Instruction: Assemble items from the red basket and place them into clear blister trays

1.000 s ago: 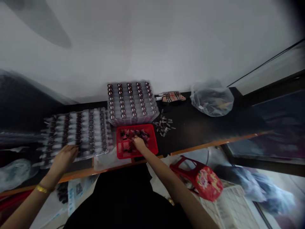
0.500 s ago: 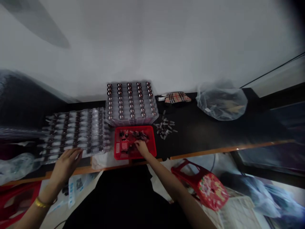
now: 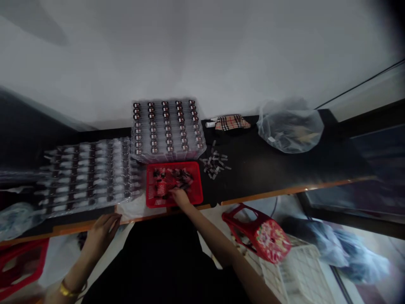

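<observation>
My right hand point(image 3: 179, 197) reaches into a red plastic basket point(image 3: 198, 195), its fingers pinched low among small dark pieces point(image 3: 183, 176). Whatever sits between those fingertips is too small and blurred to name. At the table's front edge, my left hand point(image 3: 103, 231) hangs with loosely curved fingers, open, and nothing shows in it. Behind the basket stands a stack of clear plastic trays point(image 3: 160, 131) holding rows of small dark-and-white pieces. Clear trays point(image 3: 85, 177) with rows of white and dark tubes lie to the left.
Several small tubes point(image 3: 215, 164) lie loose on the black table point(image 3: 253, 169), right of the basket. Farther back are a plaid pouch point(image 3: 232, 122) and a clear plastic bag point(image 3: 291, 131). Below the table edge stand a red stool point(image 3: 257, 232) and a white crate point(image 3: 303, 270).
My left hand has drawn back from the left trays to the table's front edge. My right hand stays in the basket, slightly nearer its front. The whole view has shifted a little.
</observation>
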The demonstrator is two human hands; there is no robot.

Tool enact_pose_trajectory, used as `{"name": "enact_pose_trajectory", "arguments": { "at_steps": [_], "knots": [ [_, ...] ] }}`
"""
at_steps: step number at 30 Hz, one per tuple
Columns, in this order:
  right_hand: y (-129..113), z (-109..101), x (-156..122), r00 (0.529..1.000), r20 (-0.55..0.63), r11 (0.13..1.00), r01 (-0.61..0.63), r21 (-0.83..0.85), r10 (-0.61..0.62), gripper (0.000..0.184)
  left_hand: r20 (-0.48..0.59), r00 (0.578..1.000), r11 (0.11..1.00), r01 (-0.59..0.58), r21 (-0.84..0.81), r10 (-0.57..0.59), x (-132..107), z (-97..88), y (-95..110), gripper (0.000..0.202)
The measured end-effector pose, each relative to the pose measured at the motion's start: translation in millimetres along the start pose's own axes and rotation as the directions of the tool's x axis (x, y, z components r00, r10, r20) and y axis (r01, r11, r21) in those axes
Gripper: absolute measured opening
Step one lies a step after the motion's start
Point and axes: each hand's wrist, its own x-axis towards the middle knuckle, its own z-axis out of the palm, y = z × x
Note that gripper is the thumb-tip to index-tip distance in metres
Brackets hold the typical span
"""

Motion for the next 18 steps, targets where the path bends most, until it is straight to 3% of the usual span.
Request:
{"name": "enact_pose_trajectory", "arguments": {
  "at_steps": [5,8,11,14,18],
  "knots": [
    [52,-30,-9,1.000,0.004,0.996,-0.029,-0.082,0.029,0.027,0.014,1.000,1.000,-0.001,-0.026,0.002,2,6.8,6,0.027],
    [48,-32,2,0.999,0.027,0.998,0.034,-0.059,-0.032,0.019,0.002,0.999,0.999,-0.032,-0.044,0.032,12,8.8,12,0.027],
    [29,-33,7,0.997,-0.056,0.999,0.047,0.020,-0.045,0.013,-0.018,0.997,0.996,-0.076,-0.057,0.075,32,7.0,18,0.027],
    [18,-41,1,0.976,-0.219,0.986,0.046,0.161,-0.010,0.019,-0.065,0.992,0.990,-0.114,-0.086,0.109,71,0.1,23,0.024],
    [17,-58,-16,0.935,-0.342,0.903,0.066,0.426,0.093,0.027,-0.140,0.977,0.979,-0.174,-0.110,0.158,156,-13.8,29,0.023]
  ]
}}
